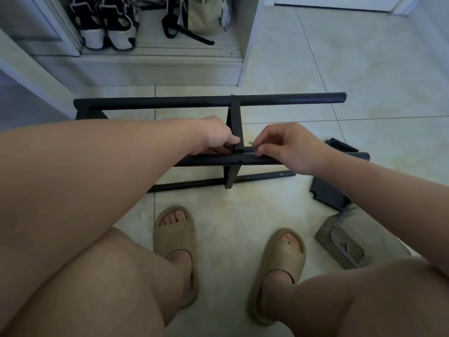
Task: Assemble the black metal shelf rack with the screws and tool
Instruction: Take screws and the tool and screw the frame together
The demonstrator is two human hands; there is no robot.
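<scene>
Head view is looking down at a black rack (209,101) lying on the tiled floor (364,69), just ahead of two feet in tan slippers (173,239). The left hand (213,135) is gripping the rack's upright (235,117), fingers curled round it where it is meeting the near tube (209,161). The right hand (289,144) is pinching a small silvery tool (250,143) between thumb and fingertips, right at that joint. Loose black parts (328,193) are lying to the right on the floor. Nearer still, a grey pack (340,246) is sitting with small metal bits (349,249) on or in it; I cannot tell which. Beyond the rack, an open cabinet (158,62) is holding a pair of black-and-white shoes (107,27) on the left and a beige bag (204,18) with black straps on the right.
</scene>
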